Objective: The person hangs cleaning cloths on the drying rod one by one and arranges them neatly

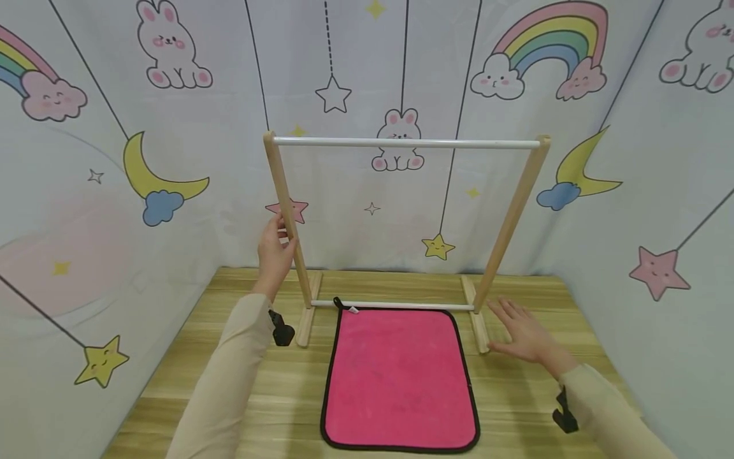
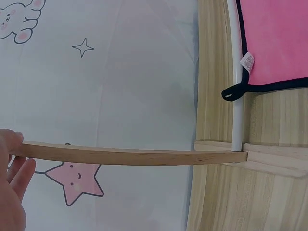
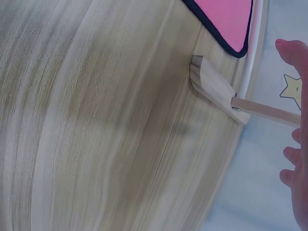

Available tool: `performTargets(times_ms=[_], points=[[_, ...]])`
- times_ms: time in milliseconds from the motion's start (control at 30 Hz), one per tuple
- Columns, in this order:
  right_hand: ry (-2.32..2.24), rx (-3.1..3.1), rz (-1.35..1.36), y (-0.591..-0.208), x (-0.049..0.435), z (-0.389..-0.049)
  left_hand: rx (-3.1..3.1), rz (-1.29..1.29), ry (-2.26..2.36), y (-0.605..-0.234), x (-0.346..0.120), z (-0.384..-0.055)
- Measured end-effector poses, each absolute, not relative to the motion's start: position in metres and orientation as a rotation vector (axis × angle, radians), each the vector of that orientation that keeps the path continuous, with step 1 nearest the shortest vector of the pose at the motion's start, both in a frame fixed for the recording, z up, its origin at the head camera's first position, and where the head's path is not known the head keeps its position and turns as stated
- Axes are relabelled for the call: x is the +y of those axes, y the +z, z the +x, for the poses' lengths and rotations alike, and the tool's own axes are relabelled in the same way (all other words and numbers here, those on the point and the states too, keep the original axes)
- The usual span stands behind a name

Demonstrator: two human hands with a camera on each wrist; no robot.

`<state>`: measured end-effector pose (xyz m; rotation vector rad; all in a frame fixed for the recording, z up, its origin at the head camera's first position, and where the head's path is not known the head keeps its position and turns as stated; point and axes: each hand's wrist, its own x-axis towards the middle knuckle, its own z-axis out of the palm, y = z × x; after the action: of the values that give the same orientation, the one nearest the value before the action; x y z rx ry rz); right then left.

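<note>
A wooden rack (image 1: pixel 510 217) with white crossbars stands upright at the back of the table. My left hand (image 1: pixel 276 252) pinches its left post (image 2: pixel 130 155) around mid-height, thumb on one side and fingers on the other. Flat on the table, in front of the low crossbar (image 1: pixel 413 306), lies a pink towel (image 1: pixel 401 379) with black edging. Its black hanging loop (image 2: pixel 234 92) laps over that bar at the left corner, beside a small white tag (image 2: pixel 247 62). My right hand (image 1: pixel 527 331), fingers spread and holding nothing, hovers just right of the right foot (image 3: pixel 214 86).
The wood-grain table (image 1: pixel 527 408) is bounded by white cloth walls (image 1: pixel 355 236) printed with rabbits, stars and rainbows. The rack's left foot (image 1: pixel 306 325) points toward me, left of the towel. Black wrist straps (image 1: pixel 281 330) sit at both sleeves.
</note>
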<state>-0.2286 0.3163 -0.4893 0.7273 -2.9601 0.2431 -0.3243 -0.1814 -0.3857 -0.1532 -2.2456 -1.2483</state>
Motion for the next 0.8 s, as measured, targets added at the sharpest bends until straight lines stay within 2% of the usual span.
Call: performTargets(times_ms=[400,800], points=[[0.276,-2.912,0.791,-0.490,0.295,-0.238,-2.248,-0.116,-1.191,-0.383,-0.180,-0.329],[0.461,-3.009,0.790,-0.502,0.245,-0.257,-2.238,-0.104,-1.172,-0.383,-0.179,-0.328]])
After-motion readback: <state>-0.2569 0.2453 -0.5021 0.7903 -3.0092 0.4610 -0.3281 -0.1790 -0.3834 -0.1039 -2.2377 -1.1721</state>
